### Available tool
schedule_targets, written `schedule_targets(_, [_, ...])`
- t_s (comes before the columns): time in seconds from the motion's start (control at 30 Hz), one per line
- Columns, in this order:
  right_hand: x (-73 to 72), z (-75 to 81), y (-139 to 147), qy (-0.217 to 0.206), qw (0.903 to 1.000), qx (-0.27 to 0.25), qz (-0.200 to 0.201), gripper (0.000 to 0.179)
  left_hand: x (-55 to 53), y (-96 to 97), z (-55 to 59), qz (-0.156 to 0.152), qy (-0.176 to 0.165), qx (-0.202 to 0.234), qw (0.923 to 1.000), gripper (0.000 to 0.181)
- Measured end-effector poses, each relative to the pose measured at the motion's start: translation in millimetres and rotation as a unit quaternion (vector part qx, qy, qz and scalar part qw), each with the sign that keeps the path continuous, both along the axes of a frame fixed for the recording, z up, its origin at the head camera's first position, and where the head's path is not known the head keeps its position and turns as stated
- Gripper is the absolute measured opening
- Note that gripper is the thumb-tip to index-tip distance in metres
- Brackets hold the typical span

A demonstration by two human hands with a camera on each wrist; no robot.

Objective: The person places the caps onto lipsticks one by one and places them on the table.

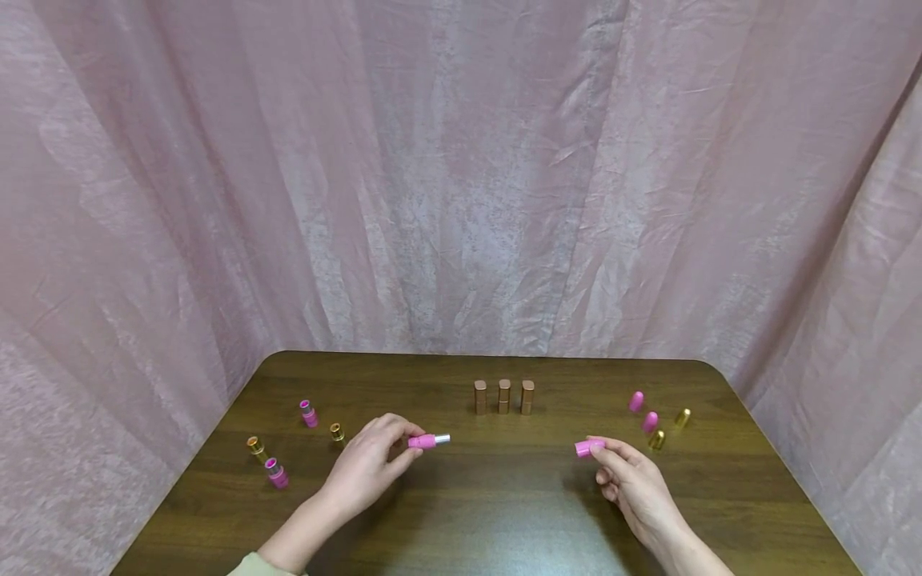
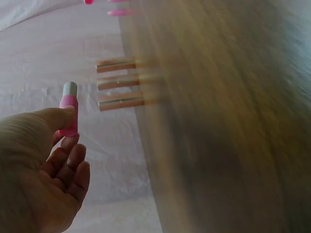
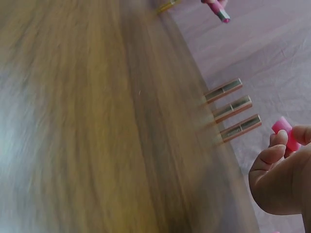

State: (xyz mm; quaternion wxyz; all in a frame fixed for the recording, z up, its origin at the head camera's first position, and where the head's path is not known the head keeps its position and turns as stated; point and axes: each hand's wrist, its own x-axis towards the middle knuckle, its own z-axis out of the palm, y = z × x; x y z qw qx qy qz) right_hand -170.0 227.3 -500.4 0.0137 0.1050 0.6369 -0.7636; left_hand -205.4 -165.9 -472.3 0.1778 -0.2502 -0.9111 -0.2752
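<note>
My left hand (image 1: pixel 369 464) pinches a pink lipstick tube (image 1: pixel 422 442) without its cap, held between thumb and fingers. Its silver collar points right in the head view and upward in the left wrist view. Opposite it, my right hand (image 1: pixel 637 486) grips a pink lipstick cap (image 1: pixel 585 449) by thumb and fingertips. The cap's free end faces left, toward the tube, and a wide gap separates the two. Both are held above the brown table (image 1: pixel 497 496). In the right wrist view the cap (image 3: pixel 281 125) is partly covered by the fingers.
Three rose-gold lipsticks (image 1: pixel 504 397) stand in a row at the back middle. On the left are uncapped pink tubes (image 1: pixel 277 474) and gold tubes (image 1: pixel 256 450). Pink caps (image 1: pixel 651 422) and gold caps (image 1: pixel 657 439) stand on the right. A pink curtain (image 1: pixel 461 200) hangs behind.
</note>
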Motion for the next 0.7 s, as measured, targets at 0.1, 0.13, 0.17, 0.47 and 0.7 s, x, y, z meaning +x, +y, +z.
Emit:
schedule_targets(0.1, [-2.1,2.4,-5.7,0.001,0.9998,-0.016,-0.008,0.027,-2.8,9.6,2.9,-0.006,0.001,0.002,1.0,0.021])
schedule_targets(0.13, [-2.9,3.0,-7.8,0.001,0.9997,-0.021,-0.013,0.024,-3.6,13.0,3.9,-0.008,-0.001,0.004,1.0,0.021])
schedule_targets(0.17, [-3.9,3.6,-10.1,0.002,0.9995,-0.027,-0.017,0.025,-4.2,16.6,5.1,-0.011,-0.004,0.008,0.9999,0.021])
schedule_targets(0.47, [-10.7,8.2,-30.0,0.002,0.9966,-0.078,-0.027,0.016,-12.4,45.7,8.2,-0.027,-0.017,0.012,0.9994,0.017])
schedule_targets(0.7, [-14.6,9.5,-47.0,0.001,0.9947,-0.1,-0.022,0.026,-16.8,60.4,8.1,-0.035,-0.037,0.002,0.9987,0.014])
